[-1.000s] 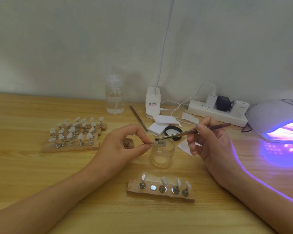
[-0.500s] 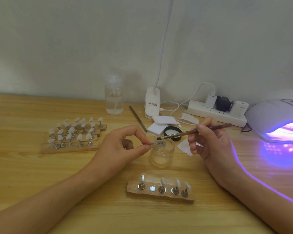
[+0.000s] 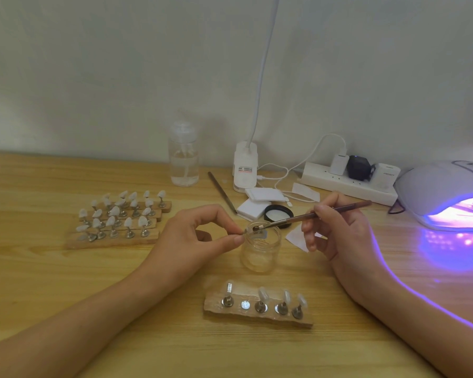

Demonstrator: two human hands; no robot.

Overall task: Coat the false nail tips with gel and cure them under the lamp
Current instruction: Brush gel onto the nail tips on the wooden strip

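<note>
Head view: the left hand [image 3: 194,241] is raised over the bench [image 3: 66,282]. Its grip is closed in a pinch, thumb and forefinger holding a nail tip [image 3: 245,232] just over the left rim of a small clear jar [image 3: 260,249]. The tip is too small to make out in detail.

The right hand [image 3: 336,233] has its grip closed round a brush [image 3: 311,215], held like a pen. The handle slants up to the right. The bristle end is at the pinched tip, over the mouth of the jar. I cannot tell whether bristles and tip actually touch.

Nearer the person than the jar lies a short wooden holder [image 3: 257,315]. It carries four clear tips on metal stands and one bare metal disc, second from the left.

To the left, well apart, several more wooden strips [image 3: 115,236] lie side by side. They are packed with pale tips on stands.

At the right edge the curing lamp [image 3: 443,186] is lit, throwing purple light on the bench and along the right forearm.

Behind the jar are a black lid [image 3: 279,214], white pads [image 3: 260,195] and a thin metal tool [image 3: 221,192]. Near the wall stand a clear pump bottle [image 3: 183,159], a white clip light [image 3: 245,170] and a power strip [image 3: 347,185].
</note>
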